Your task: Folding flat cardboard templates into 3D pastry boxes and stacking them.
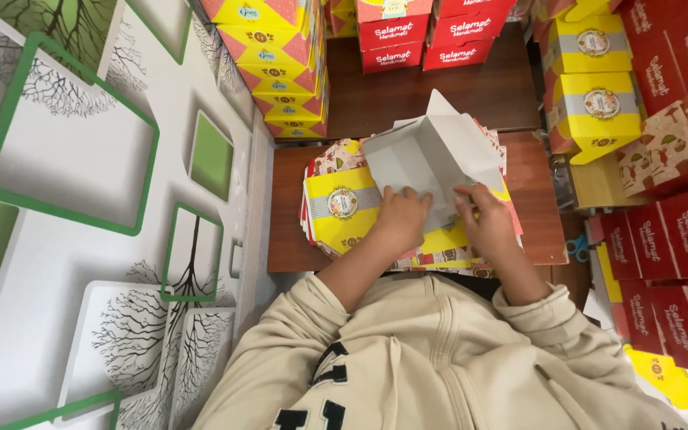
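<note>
While both forearms reached forward from rolled-up beige sleeves point(431, 350), the left hand point(401, 219) lay knuckles up with its fingers curled down onto the lower edge of a half-folded cardboard box point(431, 155), pressing it rather than closing around it. The right hand point(487, 224) sat just beside it, wrist bent slightly inward, its thumb and fingertips pinching a flap at the near corner of the same box. The box showed its plain grey inner side, its flaps standing partly open and tilted away from the person. It rested on top of a stack of flat yellow box blanks point(344, 207), each bearing a grey band and a round badge, and the stack lay fanned across the middle of a brown wooden surface point(288, 239). Both hands were close together, almost touching, above the near edge of that stack.

Beyond the surface stood piles of finished yellow boxes point(280, 72) at the far left and red boxes point(424, 32) at the back. More yellow boxes point(599, 103) and red boxes point(678, 231) crowded the right side. A wall point(65, 199) patterned with green frames and bare trees filled the left.
</note>
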